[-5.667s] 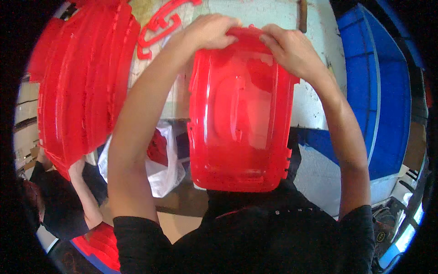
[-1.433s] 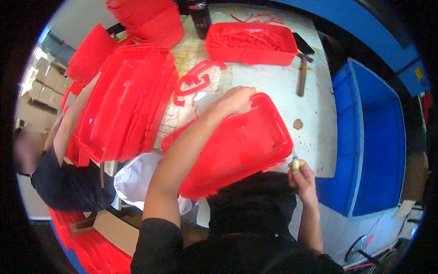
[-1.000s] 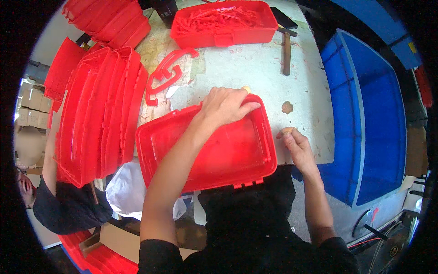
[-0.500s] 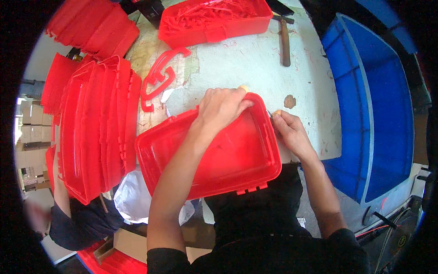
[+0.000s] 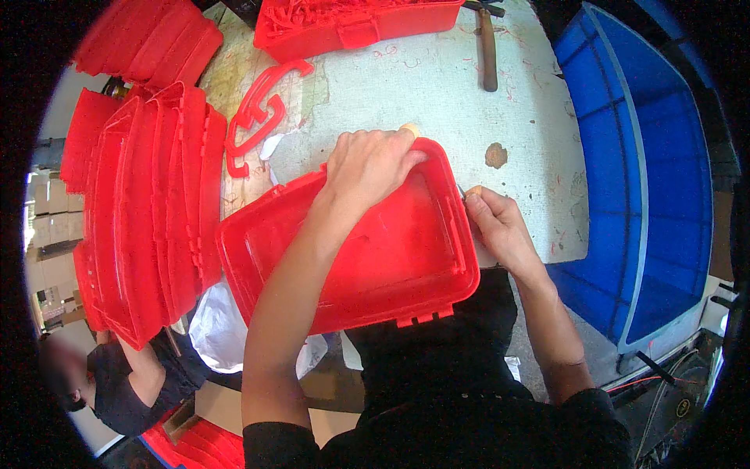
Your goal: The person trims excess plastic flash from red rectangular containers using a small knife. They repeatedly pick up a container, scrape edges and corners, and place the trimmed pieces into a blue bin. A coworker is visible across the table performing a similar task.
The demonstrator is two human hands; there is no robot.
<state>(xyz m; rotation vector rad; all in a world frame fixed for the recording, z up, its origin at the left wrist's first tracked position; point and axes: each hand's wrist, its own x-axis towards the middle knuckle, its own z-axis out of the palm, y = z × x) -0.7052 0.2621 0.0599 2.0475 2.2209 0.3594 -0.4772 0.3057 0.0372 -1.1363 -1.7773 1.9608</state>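
Currently, we have a glossy, rectangular red plastic box (image 5: 391,254) with rounded corners, open side up. Our left hand (image 5: 366,168) is clamped on its far rim; our right hand (image 5: 500,227) pinches a slim blade (image 5: 462,191) just beside its right wall. The box lies below the left hand, left of the right hand. Beyond it: a wood-handled hammer (image 5: 488,55).

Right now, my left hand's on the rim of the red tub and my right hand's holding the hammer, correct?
Not quite: your right hand holds a small pale-handled tool; the hammer lies on the table, as the head view shows. Your left hand is on the rim of the red tub.
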